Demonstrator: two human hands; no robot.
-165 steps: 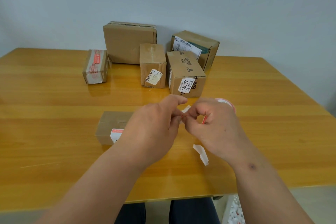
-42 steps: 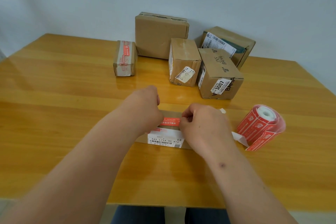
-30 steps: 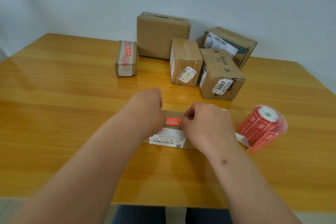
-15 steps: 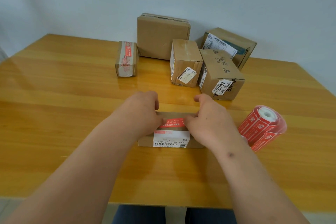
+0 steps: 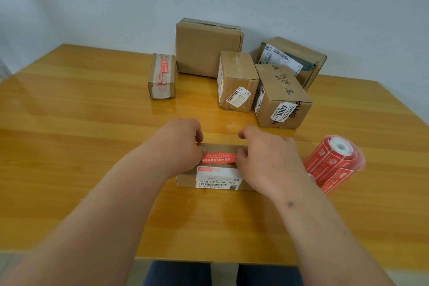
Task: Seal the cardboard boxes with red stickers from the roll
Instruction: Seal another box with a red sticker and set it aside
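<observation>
A small flat cardboard box (image 5: 220, 147) with a white barcode label lies on the table in front of me. A red sticker (image 5: 218, 157) lies across its top. My left hand (image 5: 178, 146) grips the box's left end, fingers curled over the far edge and thumb at the sticker's left end. My right hand (image 5: 267, 158) holds the right end, its thumb on the sticker's right end and its forefinger at the far edge. The roll of red stickers (image 5: 334, 162) lies on its side to the right of the box, apart from both hands.
Several cardboard boxes stand at the back of the wooden table (image 5: 81, 146): a small one with red tape (image 5: 162, 76), a large plain one (image 5: 206, 46), a middle one (image 5: 236, 81), one marked 3007 (image 5: 278, 97), and one with a white label (image 5: 292, 60).
The roll went from my right hand to the table at the right. The sticker went onto the box top, and both hands moved from pinching it to gripping the box's ends.
</observation>
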